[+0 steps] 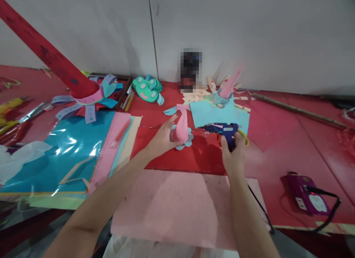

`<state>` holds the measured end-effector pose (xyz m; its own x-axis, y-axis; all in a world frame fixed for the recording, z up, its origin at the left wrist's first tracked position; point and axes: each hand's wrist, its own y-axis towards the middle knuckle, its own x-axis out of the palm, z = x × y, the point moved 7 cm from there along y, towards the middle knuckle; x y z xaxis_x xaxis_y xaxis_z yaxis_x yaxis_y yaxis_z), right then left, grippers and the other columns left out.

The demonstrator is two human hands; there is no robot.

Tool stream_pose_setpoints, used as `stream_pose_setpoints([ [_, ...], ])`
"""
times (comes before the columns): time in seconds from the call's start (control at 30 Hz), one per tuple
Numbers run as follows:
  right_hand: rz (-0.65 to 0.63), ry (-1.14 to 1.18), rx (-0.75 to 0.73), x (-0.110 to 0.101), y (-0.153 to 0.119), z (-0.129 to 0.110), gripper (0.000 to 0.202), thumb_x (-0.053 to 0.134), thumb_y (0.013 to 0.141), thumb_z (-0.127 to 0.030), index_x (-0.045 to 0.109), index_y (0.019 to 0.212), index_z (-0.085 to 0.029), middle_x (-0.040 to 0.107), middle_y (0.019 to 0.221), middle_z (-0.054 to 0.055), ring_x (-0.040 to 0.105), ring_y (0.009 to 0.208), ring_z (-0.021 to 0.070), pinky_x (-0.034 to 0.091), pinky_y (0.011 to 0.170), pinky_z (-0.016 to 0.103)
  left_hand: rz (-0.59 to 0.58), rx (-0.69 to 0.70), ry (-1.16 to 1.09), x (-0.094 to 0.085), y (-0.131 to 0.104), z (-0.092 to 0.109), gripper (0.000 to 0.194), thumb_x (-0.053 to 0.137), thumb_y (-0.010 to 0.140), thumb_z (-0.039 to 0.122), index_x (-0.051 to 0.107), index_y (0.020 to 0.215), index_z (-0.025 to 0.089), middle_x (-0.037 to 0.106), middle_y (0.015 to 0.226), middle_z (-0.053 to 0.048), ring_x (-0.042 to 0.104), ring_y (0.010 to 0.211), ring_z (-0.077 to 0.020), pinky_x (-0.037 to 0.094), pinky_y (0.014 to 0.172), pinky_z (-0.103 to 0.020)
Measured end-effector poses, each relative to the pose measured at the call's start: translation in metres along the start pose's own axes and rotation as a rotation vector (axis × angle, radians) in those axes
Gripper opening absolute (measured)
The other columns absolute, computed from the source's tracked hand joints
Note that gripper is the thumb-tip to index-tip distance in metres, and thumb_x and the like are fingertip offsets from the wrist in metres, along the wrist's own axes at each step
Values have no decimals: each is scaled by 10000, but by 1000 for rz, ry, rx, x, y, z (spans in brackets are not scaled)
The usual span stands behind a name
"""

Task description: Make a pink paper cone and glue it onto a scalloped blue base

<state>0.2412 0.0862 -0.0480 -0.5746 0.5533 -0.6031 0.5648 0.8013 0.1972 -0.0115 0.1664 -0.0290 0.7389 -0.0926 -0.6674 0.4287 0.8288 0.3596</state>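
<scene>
My left hand [163, 135] is closed around the lower part of a pink paper cone [182, 128], whose base carries light blue scalloped paper petals [188, 140]. The cone stands upright over a red sheet [166, 158]. In my right hand [234, 150] is a dark blue hot glue gun [229, 131], gripped by its handle. Its nozzle points left toward the cone, a short way from it. Beneath the gun's front lies a light blue paper sheet [199, 112]. A small pink and blue paper piece [170, 111] lies just behind the cone.
A second pink cone [231, 82] and a green paper frog [148, 90] sit at the back. Left stand a tall red cone [55, 58] and a blue plastic-covered stack [74, 143]. A purple power box [306, 195] with a black cord and a long stick [294, 108] lie right.
</scene>
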Motion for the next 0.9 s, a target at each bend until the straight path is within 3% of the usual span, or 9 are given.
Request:
stream_pose_setpoints([
  [0.07, -39, -31, 37, 4, -6, -1, 616, 581, 709, -639, 480, 1138, -208, 623, 1031, 105, 605, 910, 253, 471, 781, 394, 116, -42, -29, -13, -7, -2, 506, 664, 806, 403, 486, 1255, 254, 602, 1226, -96, 572, 1150, -230, 500, 921, -381],
  [0.13, -69, -48, 56, 8, -10, -2, 696, 652, 615, -660, 481, 1121, -214, 616, 1046, 105, 595, 926, 266, 470, 787, 405, 278, -61, -26, -28, -15, -3, 242, 566, 881, 343, 562, 1087, 216, 647, 1062, -68, 625, 994, -178, 514, 857, -331],
  [0.17, -83, -45, 55, 9, -12, -2, 721, 675, 580, -662, 481, 1111, -213, 611, 1052, 107, 591, 932, 269, 471, 787, 407, 305, -41, -10, -31, -19, -2, 151, 531, 903, 315, 583, 997, 208, 659, 968, -47, 635, 912, -158, 517, 816, -306],
  [0.23, -115, -37, 46, 12, -13, -2, 727, 698, 548, -652, 483, 1083, -210, 606, 1044, 106, 591, 915, 266, 474, 776, 406, 248, 61, 57, -28, -22, 4, 151, 492, 928, 289, 595, 859, 203, 655, 822, -17, 631, 786, -135, 512, 739, -272],
  [0.37, -159, -67, 30, 14, -13, 2, 655, 688, 585, -618, 488, 1060, -215, 611, 1042, 106, 601, 896, 262, 480, 757, 409, -27, 324, 254, -2, -26, 17, 239, 467, 953, 325, 614, 813, 197, 677, 803, -18, 636, 760, -144, 490, 715, -268],
  [0.57, -192, -168, 33, 12, -16, 2, 634, 678, 575, -617, 499, 1040, -224, 644, 1031, 123, 633, 867, 282, 494, 689, 405, -236, 388, 453, 19, -31, 15, 272, 512, 923, 424, 625, 892, 178, 680, 836, -27, 643, 779, -163, 455, 681, -271],
  [0.67, -168, -197, -30, 11, -19, -5, 598, 667, 587, -612, 507, 1019, -232, 664, 1002, 113, 645, 825, 271, 489, 627, 369, -255, 418, 496, 22, -31, 17, 288, 467, 947, 411, 631, 895, 181, 668, 808, -27, 630, 731, -148, 439, 647, -269],
  [0.9, -128, -245, -102, 8, -26, -12, 542, 613, 640, -626, 528, 994, -225, 684, 960, 105, 657, 805, 261, 486, 600, 347, -173, 476, 497, 17, -30, 27, 349, 384, 987, 324, 655, 828, 173, 676, 761, -29, 611, 668, -128, 402, 581, -264],
])
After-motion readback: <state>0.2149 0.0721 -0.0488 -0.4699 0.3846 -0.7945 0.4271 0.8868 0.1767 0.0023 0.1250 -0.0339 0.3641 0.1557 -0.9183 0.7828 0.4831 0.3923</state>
